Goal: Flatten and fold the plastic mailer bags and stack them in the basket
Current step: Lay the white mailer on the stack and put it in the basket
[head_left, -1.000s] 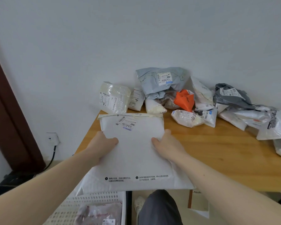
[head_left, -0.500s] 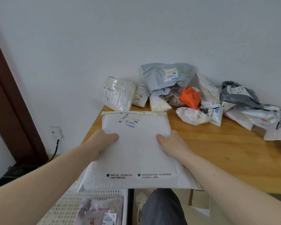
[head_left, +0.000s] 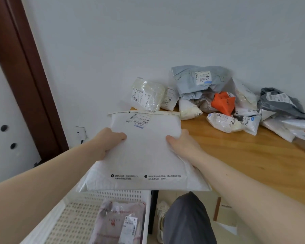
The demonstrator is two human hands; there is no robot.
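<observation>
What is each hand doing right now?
Left hand: gripping the white mailer's left edge.
Right hand: gripping the same mailer's right edge.

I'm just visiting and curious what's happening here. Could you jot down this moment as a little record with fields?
Activity: a person handling plastic mailer bags at a wooden table
In hand: large white mailer, flat
Left hand: grips the mailer's left edge
Right hand: grips its right edge
Mailer position: its near end juts past the table's edge, above the basket
Basket: white, perforated, holds one pinkish bag
Waiting: pile of crumpled bags against the wall
</observation>
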